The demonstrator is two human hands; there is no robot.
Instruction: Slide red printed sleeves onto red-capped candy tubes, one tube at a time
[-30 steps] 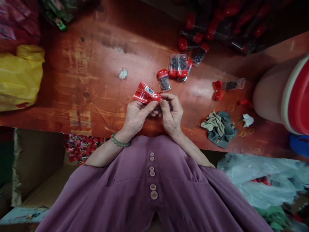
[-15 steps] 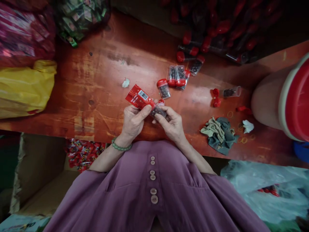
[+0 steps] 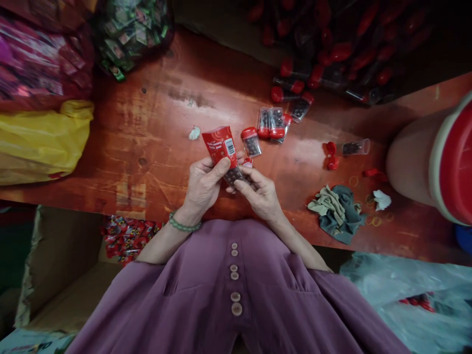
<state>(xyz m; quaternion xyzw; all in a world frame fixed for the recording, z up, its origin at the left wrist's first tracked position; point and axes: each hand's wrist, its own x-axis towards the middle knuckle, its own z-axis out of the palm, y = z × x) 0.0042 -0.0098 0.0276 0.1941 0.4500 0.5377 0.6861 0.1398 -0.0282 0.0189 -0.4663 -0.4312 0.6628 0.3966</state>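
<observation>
Between my hands is a small clear tube (image 3: 233, 175) of dark round balls. A red printed wrapper (image 3: 218, 139) with a white barcode label covers its upper end and flares at the top. My left hand (image 3: 203, 186) is closed on the wrapper and tube, thumb pressed on the front. The fingers of my right hand (image 3: 261, 192) grip the tube's lower end. Just behind the right fingers, a red cap-like piece (image 3: 247, 162) is partly hidden. A red-capped tube (image 3: 251, 141) of dark balls lies beyond, with several similar ones (image 3: 276, 123) behind it.
A large pile of red-capped tubes (image 3: 341, 51) lies at the back right. Right of my hands are an uncapped tube (image 3: 356, 147), a crumpled cloth (image 3: 339, 212) and a tub with a red lid (image 3: 413, 162). A yellow bag (image 3: 44, 142) and an open cardboard box (image 3: 66, 255) are left.
The wrapper and tube have turned from slanting left to more upright, and the wrapper's top looks wider. Both hands still hold on. The whole view has shifted slightly.
</observation>
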